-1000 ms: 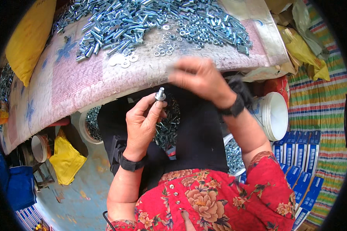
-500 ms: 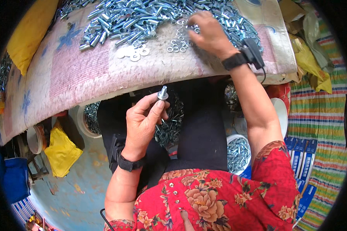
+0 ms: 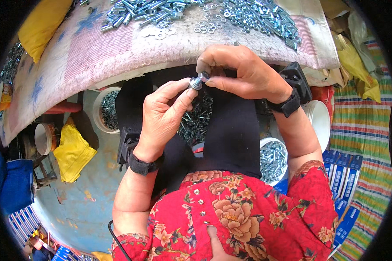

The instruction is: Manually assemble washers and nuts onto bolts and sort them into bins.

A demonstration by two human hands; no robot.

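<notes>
The worktop (image 3: 96, 56) wears a faded pink cloth; on it lie heaps of bolts (image 3: 139, 11), loose washers (image 3: 204, 26) and nuts (image 3: 252, 15).

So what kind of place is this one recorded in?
Probably an informal home or small-workshop hardware assembly spot: loose bolts and washers heaped on a cloth-covered table, buckets of bolts on the floor, and both hands fitting a bolt.

Left hand (image 3: 163, 115) and right hand (image 3: 239, 71), fingers pinched together

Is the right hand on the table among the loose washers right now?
No, the right hand is off the table, meeting the left hand at the bolt.
</notes>
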